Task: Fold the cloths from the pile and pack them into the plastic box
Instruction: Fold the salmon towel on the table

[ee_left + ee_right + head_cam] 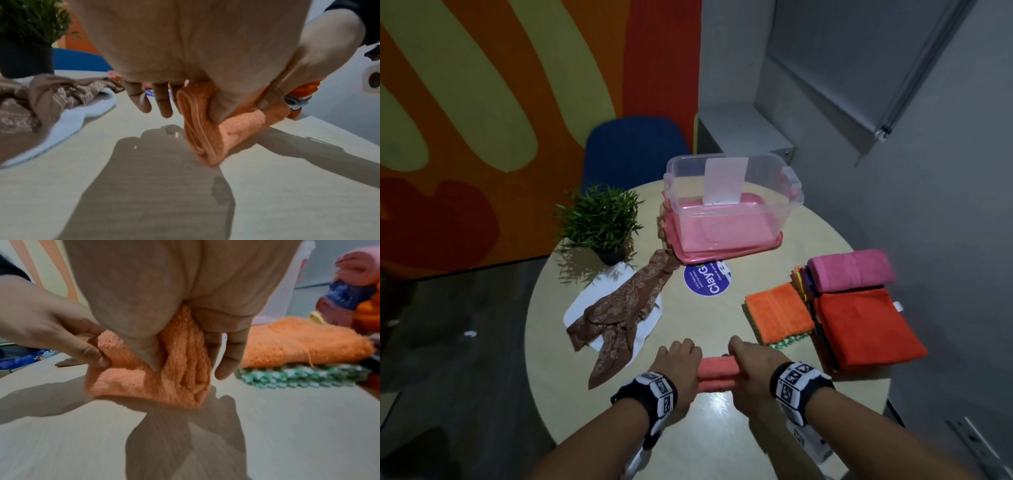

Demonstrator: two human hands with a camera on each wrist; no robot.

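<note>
The round table (774, 428) fills the lower middle of the head view, with the clear plastic box (787, 202) at upper centre, looks empty so far. The pile of cloths (859, 308) sits at right. Bottom centre, the folded salmon cloth (717, 371) is held off the table, left hand (678, 359) and right hand (751, 359) each clamped on an end. Folding looks done, so I'd guess next is carrying it up to the box.
</note>
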